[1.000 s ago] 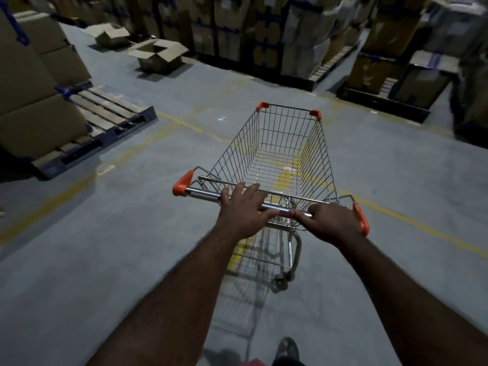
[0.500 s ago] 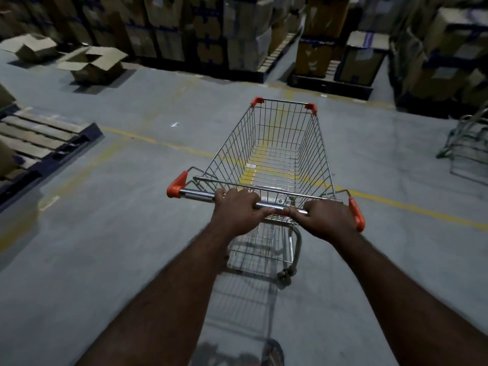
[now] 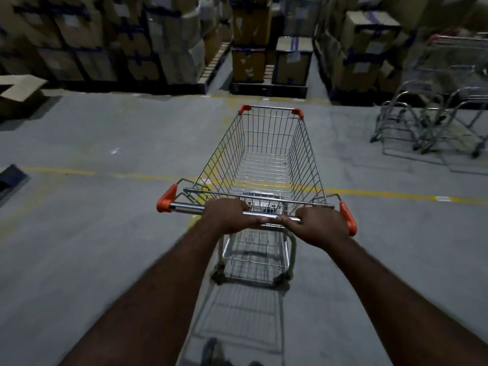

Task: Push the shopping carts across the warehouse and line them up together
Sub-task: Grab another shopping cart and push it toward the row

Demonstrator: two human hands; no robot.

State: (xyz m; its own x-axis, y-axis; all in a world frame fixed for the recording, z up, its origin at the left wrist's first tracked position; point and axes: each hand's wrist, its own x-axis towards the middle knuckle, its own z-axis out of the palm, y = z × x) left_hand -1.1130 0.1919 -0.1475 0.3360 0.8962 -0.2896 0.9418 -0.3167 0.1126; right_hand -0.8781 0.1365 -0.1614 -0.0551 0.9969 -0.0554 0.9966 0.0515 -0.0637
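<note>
An empty wire shopping cart [image 3: 266,159] with orange corner caps stands in front of me on the grey floor. Its chrome handle bar [image 3: 184,207] has orange ends. My left hand [image 3: 227,216] grips the bar left of its middle. My right hand [image 3: 320,225] grips it near the right orange end. Both arms reach straight forward. At the far right, other carts [image 3: 433,114] stand close together by the stacked boxes; they look blurred.
Pallets of stacked cardboard boxes [image 3: 269,56] line the far side, with narrow aisles between them. An open carton [image 3: 21,91] lies on the floor at the far left. A yellow floor line [image 3: 105,174] crosses under the cart. A dark pallet corner [image 3: 10,178] shows at left.
The cart and my view have swung to the right and moved forward. The pallet on the left has slid almost out of view and the parked carts have come into view at right.
</note>
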